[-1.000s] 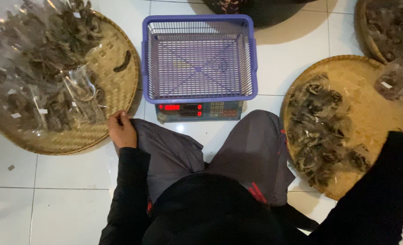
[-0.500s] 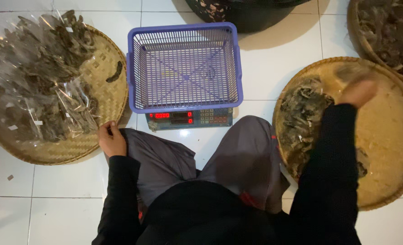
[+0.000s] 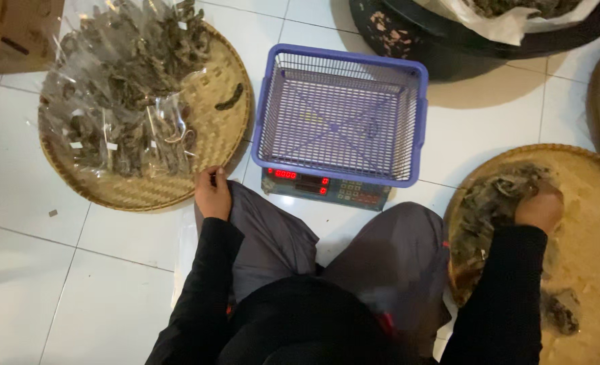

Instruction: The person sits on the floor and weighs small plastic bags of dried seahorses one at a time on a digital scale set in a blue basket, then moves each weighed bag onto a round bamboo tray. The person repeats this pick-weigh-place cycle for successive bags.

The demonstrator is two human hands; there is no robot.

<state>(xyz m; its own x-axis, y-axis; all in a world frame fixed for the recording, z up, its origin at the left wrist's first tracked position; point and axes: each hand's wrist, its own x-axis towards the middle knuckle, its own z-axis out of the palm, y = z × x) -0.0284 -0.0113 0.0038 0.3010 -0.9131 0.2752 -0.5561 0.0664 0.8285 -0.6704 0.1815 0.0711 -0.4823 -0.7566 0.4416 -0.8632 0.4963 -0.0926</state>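
White glossy floor tiles (image 3: 111, 250) carry a purple mesh basket (image 3: 341, 111) on a scale (image 3: 323, 189). Right hand (image 3: 540, 208) digs, fingers curled, into dark shrivelled dried pieces (image 3: 492, 203) on the woven round tray (image 3: 594, 223); left hand (image 3: 212, 196) rests closed on grey trousers (image 3: 273, 233).

Right hand's fingers (image 3: 526, 196) buried in dried pieces (image 3: 489, 203)
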